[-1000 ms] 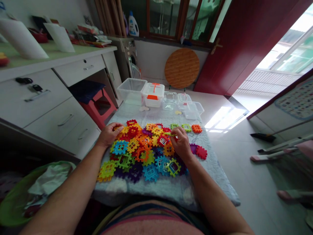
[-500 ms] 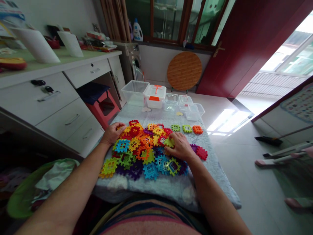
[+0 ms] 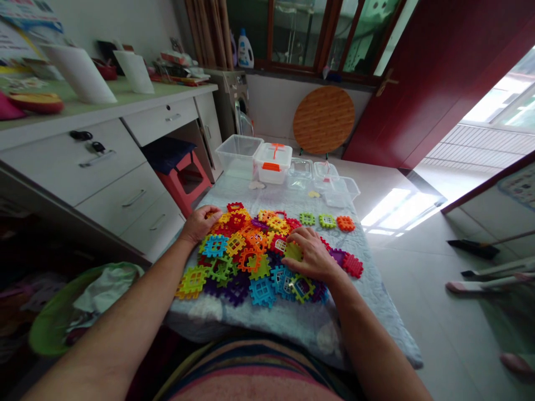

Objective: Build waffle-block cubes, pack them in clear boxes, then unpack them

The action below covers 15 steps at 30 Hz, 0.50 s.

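Observation:
A heap of colourful plastic interlocking tiles (image 3: 254, 236) with notched edges, many with window-like centres, covers the near part of the cloth-covered table. My right hand (image 3: 311, 253) reaches over its right side, thumb and fingers closed around a light green interlocking tile (image 3: 293, 252) that they partly hide. At the heap's upper left edge rests my left hand (image 3: 202, 224), fingers loosely stretched against yellow tiles, with nothing seen held. Beyond my right hand, two green tiles (image 3: 327, 221) and an orange tile (image 3: 346, 223) lie in a row. A red tile (image 3: 353, 265) lies at the heap's right end.
Along the table's far end stand a clear open bin (image 3: 239, 149), a lidded box with orange latches (image 3: 273, 163) and clear lids or trays (image 3: 300, 171). A pink stool (image 3: 188, 178) and white drawers (image 3: 112, 161) are at left, above a green basket (image 3: 50, 328).
The view has turned slightly left, so everything sits a little further right. Both hands keep nearly the same places on the heap, the right one still at the light green tile.

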{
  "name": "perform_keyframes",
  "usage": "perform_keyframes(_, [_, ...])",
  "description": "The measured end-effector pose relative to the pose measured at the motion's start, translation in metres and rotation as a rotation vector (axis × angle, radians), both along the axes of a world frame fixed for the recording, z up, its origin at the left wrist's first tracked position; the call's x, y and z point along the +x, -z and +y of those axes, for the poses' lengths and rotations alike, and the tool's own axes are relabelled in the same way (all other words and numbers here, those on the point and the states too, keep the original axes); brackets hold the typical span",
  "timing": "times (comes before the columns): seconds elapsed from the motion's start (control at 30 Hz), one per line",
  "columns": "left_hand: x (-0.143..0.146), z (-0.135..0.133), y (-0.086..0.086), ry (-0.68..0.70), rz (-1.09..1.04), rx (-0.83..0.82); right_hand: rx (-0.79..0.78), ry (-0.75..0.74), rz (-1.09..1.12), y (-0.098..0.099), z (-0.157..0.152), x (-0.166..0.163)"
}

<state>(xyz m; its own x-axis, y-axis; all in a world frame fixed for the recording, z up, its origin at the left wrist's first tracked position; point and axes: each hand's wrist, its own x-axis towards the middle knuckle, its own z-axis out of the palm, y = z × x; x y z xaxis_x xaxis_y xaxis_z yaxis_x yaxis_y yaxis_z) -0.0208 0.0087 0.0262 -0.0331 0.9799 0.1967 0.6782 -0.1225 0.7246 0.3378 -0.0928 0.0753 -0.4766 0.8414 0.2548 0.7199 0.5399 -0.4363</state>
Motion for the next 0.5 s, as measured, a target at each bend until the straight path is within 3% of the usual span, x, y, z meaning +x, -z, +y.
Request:
perform_keyframes(0.13, [0.0, 0.0, 0.0, 0.0, -0.014, 0.004, 0.076, -0.055, 0.047, -0.003, -0.005, -0.014])
perform_keyframes(0.3, [0.001, -0.001, -0.003, 0.002, -0.003, 0.015, 0.061, -0.191, -0.012, -0.005, -0.015, -0.039])
perform_keyframes(0.5, [0.002, -0.002, -0.003, -0.006, -0.007, 0.0, 0.043, -0.212, -0.071, 0.003, -0.016, -0.051])
